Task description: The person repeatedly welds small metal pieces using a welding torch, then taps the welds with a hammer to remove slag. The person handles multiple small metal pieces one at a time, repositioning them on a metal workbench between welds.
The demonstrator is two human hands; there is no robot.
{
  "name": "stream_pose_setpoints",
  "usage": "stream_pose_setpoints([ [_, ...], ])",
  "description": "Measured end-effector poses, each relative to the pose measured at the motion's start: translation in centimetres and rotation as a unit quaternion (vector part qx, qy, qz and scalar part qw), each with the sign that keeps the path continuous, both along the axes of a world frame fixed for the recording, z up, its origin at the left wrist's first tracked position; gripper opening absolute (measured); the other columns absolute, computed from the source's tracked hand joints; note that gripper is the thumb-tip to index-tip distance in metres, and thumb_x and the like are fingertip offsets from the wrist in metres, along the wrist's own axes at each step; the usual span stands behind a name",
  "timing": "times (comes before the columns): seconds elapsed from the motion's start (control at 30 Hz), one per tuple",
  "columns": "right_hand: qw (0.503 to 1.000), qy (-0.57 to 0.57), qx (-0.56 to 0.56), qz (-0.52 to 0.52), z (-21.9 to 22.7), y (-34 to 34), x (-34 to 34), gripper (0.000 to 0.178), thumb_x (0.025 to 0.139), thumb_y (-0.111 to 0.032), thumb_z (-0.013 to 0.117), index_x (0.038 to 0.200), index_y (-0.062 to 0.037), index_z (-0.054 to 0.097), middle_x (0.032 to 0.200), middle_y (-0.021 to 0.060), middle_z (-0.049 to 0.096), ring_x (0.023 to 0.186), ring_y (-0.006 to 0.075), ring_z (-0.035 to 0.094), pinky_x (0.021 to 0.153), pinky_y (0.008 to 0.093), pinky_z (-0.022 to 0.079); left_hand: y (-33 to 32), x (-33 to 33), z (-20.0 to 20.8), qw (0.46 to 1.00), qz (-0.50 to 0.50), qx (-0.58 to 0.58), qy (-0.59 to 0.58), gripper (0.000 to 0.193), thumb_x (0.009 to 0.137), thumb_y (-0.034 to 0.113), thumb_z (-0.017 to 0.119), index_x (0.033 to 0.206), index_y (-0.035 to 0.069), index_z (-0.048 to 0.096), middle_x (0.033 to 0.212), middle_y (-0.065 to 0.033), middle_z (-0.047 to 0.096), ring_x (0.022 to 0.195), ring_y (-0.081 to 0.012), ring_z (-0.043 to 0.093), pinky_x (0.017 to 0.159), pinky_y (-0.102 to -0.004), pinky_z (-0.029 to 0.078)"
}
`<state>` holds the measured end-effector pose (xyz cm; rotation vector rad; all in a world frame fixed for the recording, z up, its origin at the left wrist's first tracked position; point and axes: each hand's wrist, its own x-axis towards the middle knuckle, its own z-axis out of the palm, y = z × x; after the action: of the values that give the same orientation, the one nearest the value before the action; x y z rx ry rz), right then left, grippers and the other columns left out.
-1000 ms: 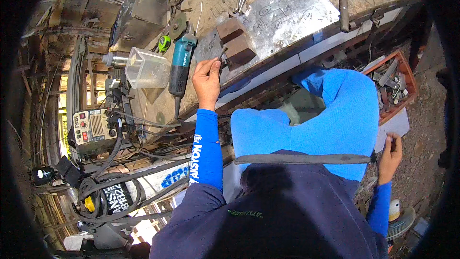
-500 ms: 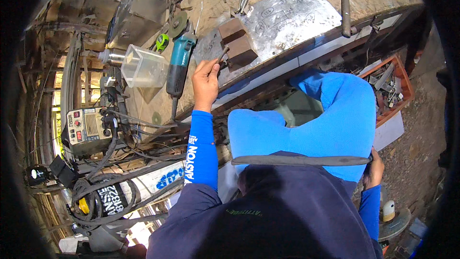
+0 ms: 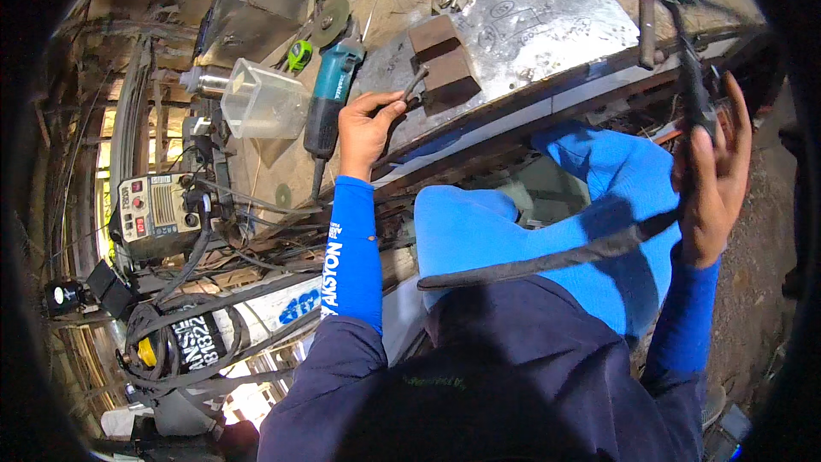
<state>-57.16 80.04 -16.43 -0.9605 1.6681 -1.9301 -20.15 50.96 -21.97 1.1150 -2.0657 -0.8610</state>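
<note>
My left hand (image 3: 363, 135) pinches a short dark metal piece (image 3: 416, 83) between thumb and fingers. That piece leans up at the side of two brown, rusty-looking blocks (image 3: 449, 81) on a marked metal plate (image 3: 569, 13). At the right, raised near the bench edge, my right hand (image 3: 714, 201) holds a black welding torch (image 3: 694, 85) with a pinkish nozzle tip, blurred. Its fingers are partly spread around the handle. From the torch a dark sheathed cable (image 3: 547, 265) runs across my blue-clad lap.
An angle grinder (image 3: 329, 107) lies left of the plate, beside a clear plastic container (image 3: 267, 107) and a green tape measure (image 3: 299, 55). A hammer (image 3: 647, 30) rests at the right bench edge. The welding machine (image 3: 158, 216) and coiled cables stand at the left.
My right hand has come up from beside my lap, lifting the torch and its cable toward the bench. My left hand stays by the blocks with the metal piece.
</note>
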Motion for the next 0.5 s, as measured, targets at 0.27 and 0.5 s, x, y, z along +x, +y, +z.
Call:
stream_pose_setpoints([
  [0.27,0.985,0.112,-0.052,0.119,1.9,-11.8,2.2,0.066,0.1,-0.004,0.067,0.161,-0.005,0.042,0.137,0.0144,0.062,0.097,0.0132,0.065,0.082,0.0238,0.051,-0.1,-0.7,-0.5,0.987,-0.057,-0.149,-0.012,0.015,0.084,0.0,0.084,0.099,0.0,0.082,0.095,-0.0099,0.077,0.095,-0.0243,0.067,0.087,-0.0349,0.053],
  [0.5,0.97,0.18,-0.068,0.151,-2.3,-12.2,1.1,0.063,0.096,0.005,0.063,0.157,0.0004,0.045,0.156,0.0168,0.055,0.119,0.0199,0.063,0.108,0.0329,0.048,0.1,0.1,0.0,0.981,-0.069,-0.175,-0.037,0.017,0.081,0.004,0.081,0.098,0.003,0.082,0.099,-0.0089,0.076,0.101,-0.0265,0.061,0.094,-0.0387,0.049],
])
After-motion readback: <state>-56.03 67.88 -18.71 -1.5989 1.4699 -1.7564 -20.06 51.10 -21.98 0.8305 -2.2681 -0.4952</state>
